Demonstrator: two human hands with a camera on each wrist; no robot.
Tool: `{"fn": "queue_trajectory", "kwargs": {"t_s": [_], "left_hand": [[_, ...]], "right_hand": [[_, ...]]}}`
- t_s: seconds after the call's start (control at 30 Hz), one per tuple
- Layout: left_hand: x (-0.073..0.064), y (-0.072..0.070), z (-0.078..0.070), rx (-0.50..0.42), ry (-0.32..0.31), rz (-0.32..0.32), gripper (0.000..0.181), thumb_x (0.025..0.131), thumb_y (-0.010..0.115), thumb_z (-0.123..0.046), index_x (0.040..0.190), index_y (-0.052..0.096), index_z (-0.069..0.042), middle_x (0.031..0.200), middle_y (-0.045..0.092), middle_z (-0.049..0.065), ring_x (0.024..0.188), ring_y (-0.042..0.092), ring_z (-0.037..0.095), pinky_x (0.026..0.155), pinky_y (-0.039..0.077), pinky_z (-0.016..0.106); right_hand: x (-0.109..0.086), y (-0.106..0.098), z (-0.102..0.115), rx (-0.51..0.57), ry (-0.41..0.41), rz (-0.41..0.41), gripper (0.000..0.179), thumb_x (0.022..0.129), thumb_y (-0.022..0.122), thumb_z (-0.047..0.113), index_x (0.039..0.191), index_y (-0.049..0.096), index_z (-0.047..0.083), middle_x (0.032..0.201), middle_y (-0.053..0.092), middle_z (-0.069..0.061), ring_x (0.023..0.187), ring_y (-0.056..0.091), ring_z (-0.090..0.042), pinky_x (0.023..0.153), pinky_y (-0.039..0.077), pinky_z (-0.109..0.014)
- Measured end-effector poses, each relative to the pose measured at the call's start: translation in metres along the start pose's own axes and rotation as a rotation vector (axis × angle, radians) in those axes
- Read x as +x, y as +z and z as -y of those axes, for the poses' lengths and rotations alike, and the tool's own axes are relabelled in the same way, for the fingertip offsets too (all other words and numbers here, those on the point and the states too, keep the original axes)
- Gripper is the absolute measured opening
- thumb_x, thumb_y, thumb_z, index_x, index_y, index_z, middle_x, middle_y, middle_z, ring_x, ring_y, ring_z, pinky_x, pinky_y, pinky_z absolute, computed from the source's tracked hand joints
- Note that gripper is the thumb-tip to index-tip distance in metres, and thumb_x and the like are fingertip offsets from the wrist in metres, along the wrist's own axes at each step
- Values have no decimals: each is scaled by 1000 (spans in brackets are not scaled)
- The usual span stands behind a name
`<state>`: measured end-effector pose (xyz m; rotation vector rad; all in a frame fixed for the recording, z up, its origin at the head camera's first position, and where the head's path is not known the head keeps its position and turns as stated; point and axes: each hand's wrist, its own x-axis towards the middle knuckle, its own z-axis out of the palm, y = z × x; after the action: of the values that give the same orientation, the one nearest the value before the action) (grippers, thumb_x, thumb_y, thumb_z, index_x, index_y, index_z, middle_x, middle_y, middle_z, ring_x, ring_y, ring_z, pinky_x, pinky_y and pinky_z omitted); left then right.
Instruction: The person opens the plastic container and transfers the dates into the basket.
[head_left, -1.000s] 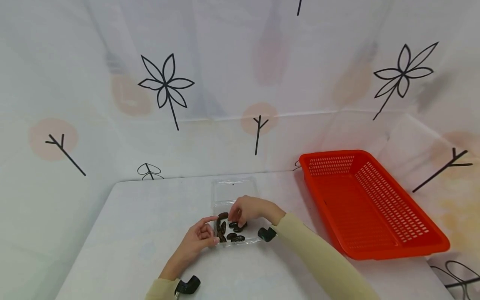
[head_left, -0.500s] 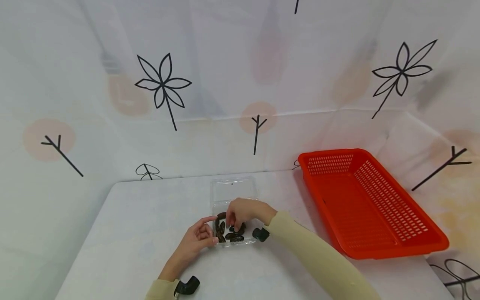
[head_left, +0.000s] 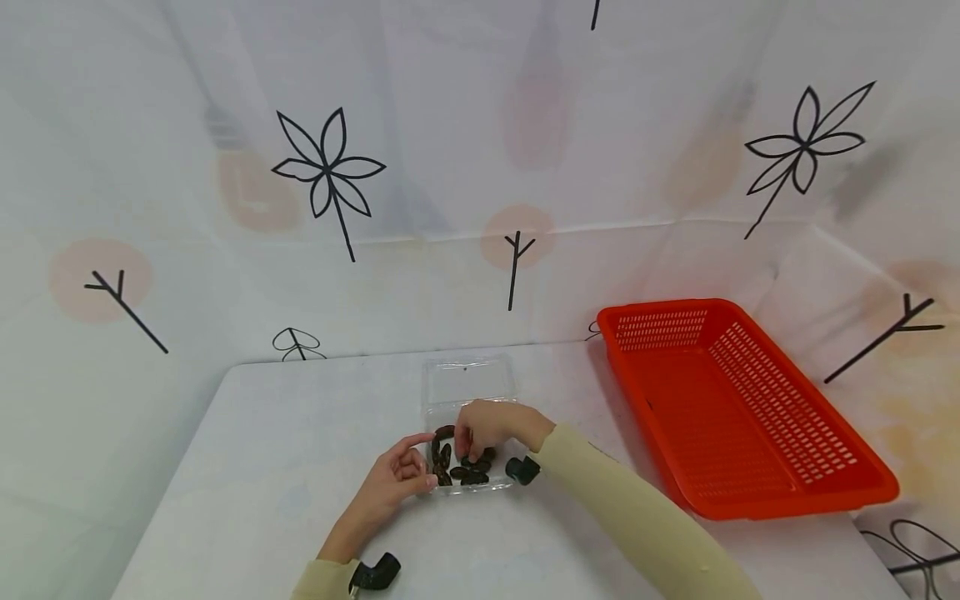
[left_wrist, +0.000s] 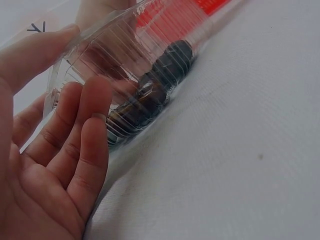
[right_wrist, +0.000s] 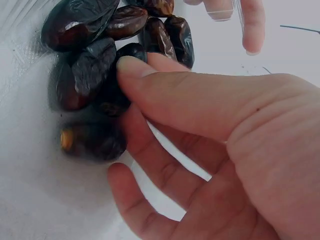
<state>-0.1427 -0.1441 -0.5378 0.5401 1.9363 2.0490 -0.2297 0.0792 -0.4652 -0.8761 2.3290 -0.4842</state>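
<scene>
A lidded clear plastic box (head_left: 504, 479) lies open on the table, with several dark brown dates (head_left: 474, 478) in it. My left hand (head_left: 390, 479) grips the box's left side, thumb at the front corner and index finger near the back one. In the left wrist view its other fingers (left_wrist: 95, 155) curl beside the ribbed clear wall. My right hand (head_left: 491, 423) reaches down into the box from the right. Seen from the right wrist, its thumb and index finger pinch a date (right_wrist: 131, 50) among the others, and another date (right_wrist: 95, 141) lies just under the fingers.
The box's clear lid (head_left: 467, 382) is folded back toward the wall. A large red plastic basket (head_left: 663, 454) stands on the right of the table, beyond my right forearm. A white patterned cloth (head_left: 420, 292) hangs behind the white table (head_left: 247, 467).
My right hand has shifted slightly left and lower within the box, and dates near its fingertips have moved a little. The left hand stays in place on the box.
</scene>
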Motion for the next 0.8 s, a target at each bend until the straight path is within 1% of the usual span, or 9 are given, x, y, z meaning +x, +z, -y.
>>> {"fn": "queue_trajectory", "kwargs": {"t_s": [0.17, 0.3, 0.47, 0.6, 0.7, 0.8], "left_hand": [[0, 1, -1, 7, -2, -5, 65, 87, 73, 2, 144, 41, 7, 85, 54, 0, 72, 60, 7, 65, 51, 22], [0, 0, -1, 9, 9, -2, 65, 87, 73, 2, 143, 41, 7, 85, 54, 0, 72, 60, 7, 65, 50, 21], [0, 0, 0, 7, 18, 4, 65, 87, 73, 3, 143, 41, 7, 85, 54, -1, 72, 60, 7, 65, 51, 21], [0, 0, 1, 11, 17, 2, 65, 87, 73, 2, 143, 41, 7, 85, 54, 0, 72, 60, 7, 65, 51, 22], [1, 0, 2, 12, 14, -1, 65, 87, 73, 2, 143, 42, 7, 85, 55, 0, 72, 60, 7, 65, 51, 22], [1, 0, 2, 11, 7, -2, 65, 87, 73, 2, 143, 42, 6, 85, 55, 0, 72, 60, 7, 65, 50, 22]], "right_hand": [[0, 0, -6, 55, -38, 7, 17, 85, 77, 2, 83, 75, 19, 78, 65, 11, 74, 57, -5, 72, 48, -24], [-2, -2, -9, 102, -62, 15, 17, 87, 74, 0, 89, 76, 17, 83, 66, 11, 77, 58, -5, 76, 49, -24], [-7, -7, -7, 106, -102, 10, 20, 90, 68, -1, 96, 77, 15, 91, 67, 12, 84, 59, -3, 81, 49, -24], [-13, -11, -6, 118, -123, 3, 22, 92, 66, -3, 98, 78, 14, 92, 68, 12, 86, 60, -2, 83, 48, -23], [-18, -15, -5, 136, -127, -6, 23, 93, 64, -4, 99, 78, 13, 93, 68, 12, 84, 59, -3, 79, 49, -22], [-24, -19, -3, 165, -135, -20, 25, 93, 61, -6, 101, 78, 10, 92, 68, 10, 79, 59, -5, 73, 50, -23]]}}
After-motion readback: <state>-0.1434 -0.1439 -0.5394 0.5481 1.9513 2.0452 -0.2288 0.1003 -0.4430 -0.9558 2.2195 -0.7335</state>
